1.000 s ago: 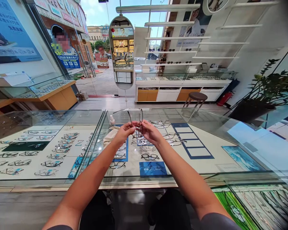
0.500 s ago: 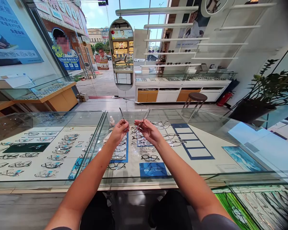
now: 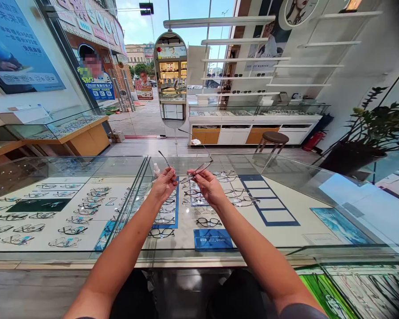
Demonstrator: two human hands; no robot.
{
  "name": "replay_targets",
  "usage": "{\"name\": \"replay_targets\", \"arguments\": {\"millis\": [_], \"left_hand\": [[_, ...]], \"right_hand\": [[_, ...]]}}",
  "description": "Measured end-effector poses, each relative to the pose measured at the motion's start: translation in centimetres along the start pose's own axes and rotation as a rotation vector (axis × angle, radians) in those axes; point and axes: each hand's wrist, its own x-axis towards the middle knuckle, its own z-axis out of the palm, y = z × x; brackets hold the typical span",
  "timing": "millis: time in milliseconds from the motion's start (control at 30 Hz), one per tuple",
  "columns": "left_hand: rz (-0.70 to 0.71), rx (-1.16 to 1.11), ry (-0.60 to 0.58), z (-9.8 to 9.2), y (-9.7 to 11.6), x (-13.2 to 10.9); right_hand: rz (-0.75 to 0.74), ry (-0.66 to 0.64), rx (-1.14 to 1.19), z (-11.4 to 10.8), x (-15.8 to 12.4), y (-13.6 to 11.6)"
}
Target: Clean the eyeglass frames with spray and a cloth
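Above the glass surface, both of your hands meet around one thin-framed pair of glasses. Your left hand is closed on the frame's left end, fingers pinched, with one temple arm sticking up and away from its fingertips. Your right hand is closed on the other end — the second temple arm rises from it in a long curve toward the far side. The glasses hang in the air between the two hands, clear of the glass, lenses tilted roughly flat.

Just beyond your left hand a small white bottle stands upright on the surface, and a beige cloth lies beside that hand, partly hidden by it. Under the glass, below both hands, rows of display glasses lie on white and blue panels; a blue card sits nearer to you than your hands, between your forearms. Off to the left of your left arm, a second showcase holds more rows of frames. Well beyond your hands stand an oval mirror and, farther right, a round stool.
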Motion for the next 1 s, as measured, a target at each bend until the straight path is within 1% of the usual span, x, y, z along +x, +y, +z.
{"name": "replay_targets", "arguments": {"millis": [133, 233, 300, 400, 467, 533, 600, 667, 767, 867, 933, 1000], "left_hand": [[-0.031, 0.024, 0.008, 0.3, -0.6, -0.3], [-0.009, 0.120, -0.029, 0.2, -0.8, -0.4], [0.061, 0.214, -0.057, 0.1, -0.7, -0.3], [0.266, 0.373, -0.043, -0.4, 0.0, 0.1], [0.433, 0.470, 0.010, -0.9, 0.6, 0.5], [0.583, 0.541, 0.087, -1.6, 1.4, 1.1], [0.687, 0.596, 0.170, -2.6, 2.3, 1.8], [0.754, 0.645, 0.245, -3.7, 3.0, 2.5], [0.819, 0.716, 0.342, -5.4, 3.7, 3.5], [0.848, 0.827, 0.456, -6.9, 3.7, 4.0], [0.825, 0.928, 0.510, -7.6, 3.2, 4.3], [0.762, 1.035, 0.519, -8.2, 2.6, 4.6]], "right_hand": [[-0.038, -0.009, -0.016, 0.4, -0.3, -0.4], [-0.052, 0.024, -0.001, 0.3, -0.3, -0.8], [-0.059, 0.049, 0.016, -0.1, -0.2, -1.1], [-0.072, 0.072, 0.047, -0.7, 0.0, -1.7], [-0.085, 0.079, 0.063, -1.2, 0.2, -2.0], [-0.103, 0.082, 0.062, -1.5, 0.3, -2.1], [-0.115, 0.081, 0.050, -1.8, 0.4, -2.2], [-0.121, 0.081, 0.041, -1.9, 0.5, -2.2], [-0.124, 0.091, 0.053, -2.0, 0.6, -2.2], [-0.121, 0.098, 0.071, -2.0, 0.6, -2.4], [-0.115, 0.094, 0.065, -2.0, 0.6, -2.5], [-0.107, 0.086, 0.054, -1.9, 0.5, -2.6]]}}
